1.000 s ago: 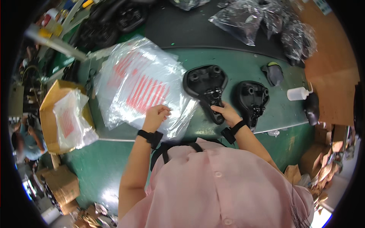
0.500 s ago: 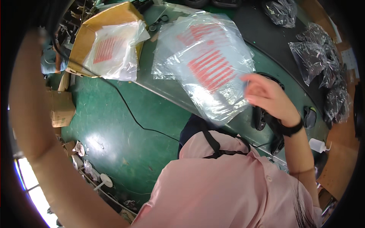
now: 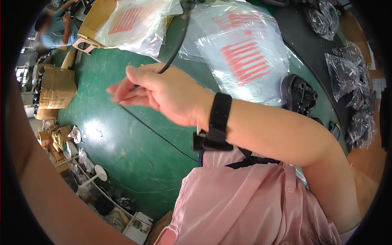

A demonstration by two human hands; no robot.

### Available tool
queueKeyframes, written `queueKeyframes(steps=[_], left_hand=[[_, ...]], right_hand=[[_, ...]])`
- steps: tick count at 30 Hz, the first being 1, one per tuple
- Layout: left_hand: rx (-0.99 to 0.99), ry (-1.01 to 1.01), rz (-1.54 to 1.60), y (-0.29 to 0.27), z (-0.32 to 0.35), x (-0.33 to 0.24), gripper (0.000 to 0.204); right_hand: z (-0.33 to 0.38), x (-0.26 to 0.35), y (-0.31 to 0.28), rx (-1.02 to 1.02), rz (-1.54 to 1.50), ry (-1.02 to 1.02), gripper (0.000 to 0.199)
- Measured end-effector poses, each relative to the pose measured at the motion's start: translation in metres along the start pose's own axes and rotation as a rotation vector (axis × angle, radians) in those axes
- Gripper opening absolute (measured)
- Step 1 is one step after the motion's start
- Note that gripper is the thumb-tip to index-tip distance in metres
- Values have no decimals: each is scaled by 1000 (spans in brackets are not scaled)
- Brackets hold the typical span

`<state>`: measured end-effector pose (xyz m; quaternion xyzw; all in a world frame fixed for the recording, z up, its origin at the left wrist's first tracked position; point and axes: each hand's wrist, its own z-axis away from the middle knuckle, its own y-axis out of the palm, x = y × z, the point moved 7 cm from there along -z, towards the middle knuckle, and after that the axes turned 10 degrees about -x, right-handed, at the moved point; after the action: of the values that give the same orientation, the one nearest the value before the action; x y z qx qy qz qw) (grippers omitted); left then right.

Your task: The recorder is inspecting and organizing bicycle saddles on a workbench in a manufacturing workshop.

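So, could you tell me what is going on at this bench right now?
A person in a pink shirt reaches the right hand across to their left, above the green floor, fingers near a black cable. On the bench lie clear bags with red print and a black moulded part. The left hand is out of view.

Green bench top (image 3: pixel 192 49) carries clear red-printed bag (image 3: pixel 245 57); black moulded part (image 3: pixel 300 96) just right of bag, second printed bag on cardboard box (image 3: pixel 134 20) to its left

The right hand (image 3: pixel 163 94) reaches across to the left, fingers (image 3: pixel 122 94) extended together; the left forearm (image 3: pixel 45 192) rises along the left edge.
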<state>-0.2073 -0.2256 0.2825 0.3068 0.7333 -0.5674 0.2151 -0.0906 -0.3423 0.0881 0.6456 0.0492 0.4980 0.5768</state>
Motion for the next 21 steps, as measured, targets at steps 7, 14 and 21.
queueKeyframes(steps=[7,14,21], left_hand=[[-70,-115,14,-29,81,41,60],[363,-620,1062,164,273,129,106],[70,-551,570,106,250,176,50]], right_hand=[[36,51,66,331,-271,-6,29],[38,92,-29,-525,-359,125,41],[95,3,4,570,848,708,33]])
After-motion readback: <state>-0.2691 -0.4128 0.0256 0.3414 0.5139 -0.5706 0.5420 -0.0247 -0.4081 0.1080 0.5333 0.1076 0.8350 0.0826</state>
